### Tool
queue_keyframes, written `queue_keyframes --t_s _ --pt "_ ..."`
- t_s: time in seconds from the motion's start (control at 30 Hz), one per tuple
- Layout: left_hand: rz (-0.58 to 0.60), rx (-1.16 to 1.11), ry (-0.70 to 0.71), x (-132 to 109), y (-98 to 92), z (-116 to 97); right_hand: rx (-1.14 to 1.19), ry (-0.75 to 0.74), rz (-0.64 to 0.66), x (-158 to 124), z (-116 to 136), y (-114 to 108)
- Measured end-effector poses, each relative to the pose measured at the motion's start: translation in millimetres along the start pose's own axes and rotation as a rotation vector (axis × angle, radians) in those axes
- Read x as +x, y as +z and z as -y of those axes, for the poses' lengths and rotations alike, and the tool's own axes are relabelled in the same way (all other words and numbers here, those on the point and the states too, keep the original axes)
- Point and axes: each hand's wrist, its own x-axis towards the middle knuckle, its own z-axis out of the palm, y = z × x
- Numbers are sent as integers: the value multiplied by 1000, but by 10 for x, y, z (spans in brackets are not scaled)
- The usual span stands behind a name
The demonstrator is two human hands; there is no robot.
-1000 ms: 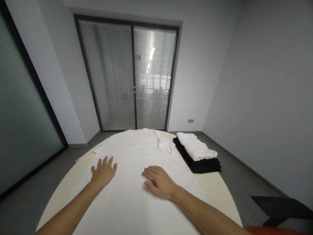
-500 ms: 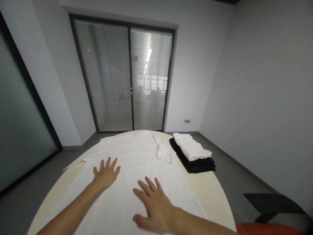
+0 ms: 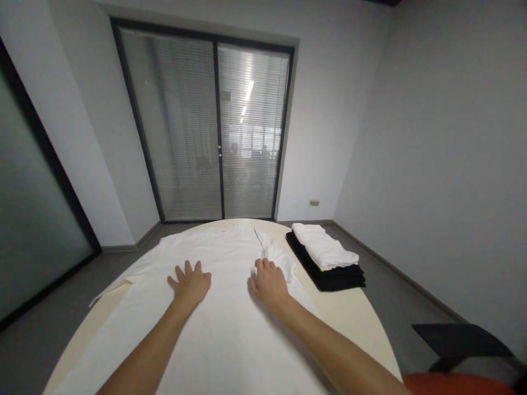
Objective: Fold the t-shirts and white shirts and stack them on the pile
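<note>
A white T-shirt (image 3: 218, 323) lies spread over the round table, its left sleeve side reaching the table's edge. My left hand (image 3: 191, 284) rests flat on the shirt, fingers spread. Farther right, my right hand (image 3: 269, 282) is over the shirt beside the rumpled right sleeve (image 3: 284, 260). Its fingers are bent downward, with the thumb apart from them; no cloth shows pinched between them, though the fingertips are partly hidden.
At the table's right edge, a folded white garment (image 3: 323, 246) sits on a stack of folded black cloth (image 3: 340, 278). Pale tabletop (image 3: 349, 315) shows below the stack. A chair with a black armrest (image 3: 461, 337) and red seat stands at lower right.
My right hand has moved forward to the rumpled sleeve, and its fingers have bent. My left hand has shifted slightly right and stays spread. The shirt's left sleeve now reaches farther left.
</note>
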Motion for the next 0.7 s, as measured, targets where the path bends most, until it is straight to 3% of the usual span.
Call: queue_keyframes --t_s 0.13,0.23,0.33,0.5,0.6,0.7 --pt "-72 5 86 31 81 23 -7 276 52 435 -189 102" --pt "-65 -20 97 53 95 55 63 345 139 653 -358 133" --pt "-66 -16 91 74 96 59 88 399 131 827 -553 39" --pt "-74 -20 88 93 102 47 67 543 -85 965 -822 -243" --pt "-74 -23 87 89 101 45 88 546 -290 966 -925 -318" --pt "-64 -9 87 83 92 37 118 510 -355 962 -1026 -312"
